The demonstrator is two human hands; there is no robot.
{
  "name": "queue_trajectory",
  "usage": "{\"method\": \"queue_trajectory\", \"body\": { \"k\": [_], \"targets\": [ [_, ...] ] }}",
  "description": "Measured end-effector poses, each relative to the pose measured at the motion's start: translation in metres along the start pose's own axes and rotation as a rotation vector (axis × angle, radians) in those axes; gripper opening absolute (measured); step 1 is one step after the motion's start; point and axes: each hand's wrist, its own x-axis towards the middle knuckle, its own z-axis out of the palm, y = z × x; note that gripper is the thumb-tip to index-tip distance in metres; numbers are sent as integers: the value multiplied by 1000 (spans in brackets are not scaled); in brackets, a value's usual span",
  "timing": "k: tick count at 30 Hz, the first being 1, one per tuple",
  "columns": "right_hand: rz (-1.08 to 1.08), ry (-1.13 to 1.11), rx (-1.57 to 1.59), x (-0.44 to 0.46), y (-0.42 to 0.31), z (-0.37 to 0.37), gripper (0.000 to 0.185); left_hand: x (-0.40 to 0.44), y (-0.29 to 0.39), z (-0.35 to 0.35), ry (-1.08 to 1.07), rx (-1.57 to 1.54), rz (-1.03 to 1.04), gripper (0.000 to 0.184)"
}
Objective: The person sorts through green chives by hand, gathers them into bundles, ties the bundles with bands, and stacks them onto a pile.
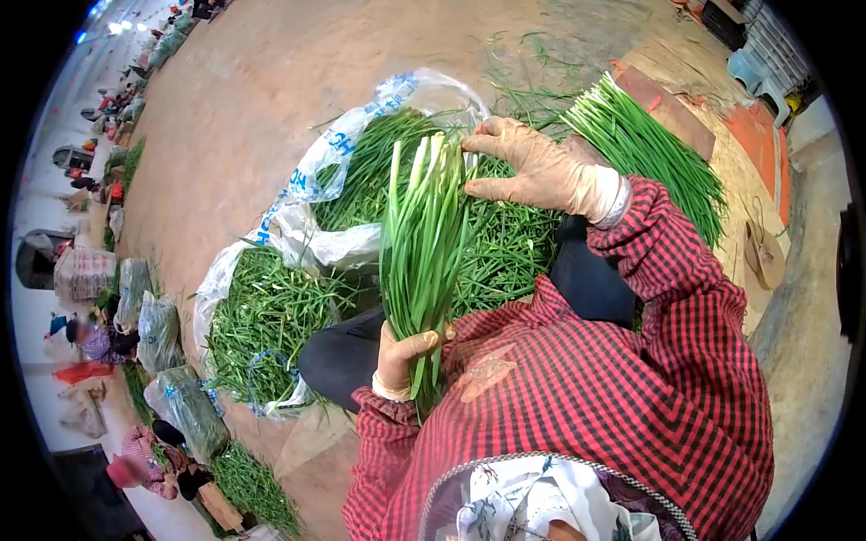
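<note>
My left hand (406, 356), in a pale glove, is closed around the lower green part of a bunch of garlic chives (424, 243). The bunch stands roughly upright, white stem ends at the top. My right hand (541, 171), gloved too, is beside those white ends with thumb and fingers apart; whether the fingertips touch the stems I cannot tell. Loose chives (505, 243) lie behind the bunch, between my legs. A plastic bag (338, 153) with blue print holds more chives, and a heap of cut greens (280, 311) fills the plastic at the left.
A neat pile of chives (654, 153) lies on boards at the right, near a sandal (764, 252) and a blue stool (756, 77). Stuffed plastic bags (188, 410) and other people, one in a pink hat (126, 471), line the left wall.
</note>
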Motion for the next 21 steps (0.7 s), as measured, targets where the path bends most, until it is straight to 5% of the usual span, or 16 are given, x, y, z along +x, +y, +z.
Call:
{"method": "queue_trajectory", "body": {
  "k": [7, 11, 16, 17, 21],
  "targets": [
    [25, -270, 148, -6, 11, -2, 47, 0, -1, -13, -62, 80, -122, 40],
    [52, -210, 91, -10, 12, 6, 46, 4, 5, -9, -77, 87, -133, 41],
    [-26, -174, 89, -17, 5, 31, 24, 4, -1, -10, -53, 58, -120, 49],
    [130, -248, 120, -23, -1, 28, 22, 4, 0, -12, -66, 67, -126, 50],
    [114, -310, -187, -20, 1, 13, 20, 0, 0, -8, -34, 5, -125, 53]
  ]
}}
